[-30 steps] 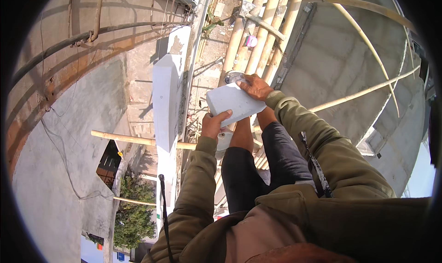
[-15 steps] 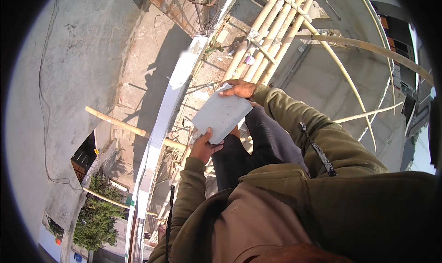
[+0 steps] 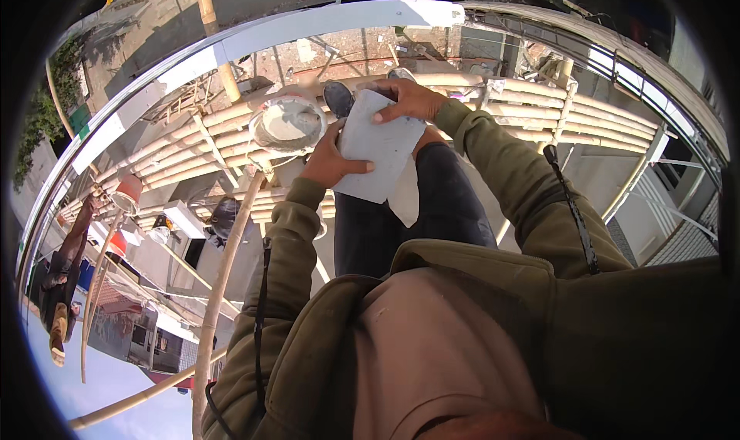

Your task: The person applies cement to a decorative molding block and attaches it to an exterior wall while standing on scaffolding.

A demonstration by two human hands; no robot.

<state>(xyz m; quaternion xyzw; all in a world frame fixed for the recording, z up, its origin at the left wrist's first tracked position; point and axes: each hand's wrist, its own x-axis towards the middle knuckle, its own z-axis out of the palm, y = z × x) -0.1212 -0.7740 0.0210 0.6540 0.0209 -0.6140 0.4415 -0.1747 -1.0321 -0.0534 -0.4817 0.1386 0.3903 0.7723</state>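
Grey block (image 3: pixel 389 149), left edge clasped by left hand (image 3: pixel 330 162), upper edge by right hand (image 3: pixel 415 101)

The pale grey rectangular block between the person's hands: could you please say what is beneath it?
Below the block, dark trouser legs and a dark rounded shoe show past its edges; whatever lies directly beneath is covered.

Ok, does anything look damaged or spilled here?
Nothing clearly stands out. The pale block between the left hand and right hand has a slightly uneven-looking lower right edge, but I can't tell whether it's chipped. Grey residue smears the bucket inside, likely from ordinary use.
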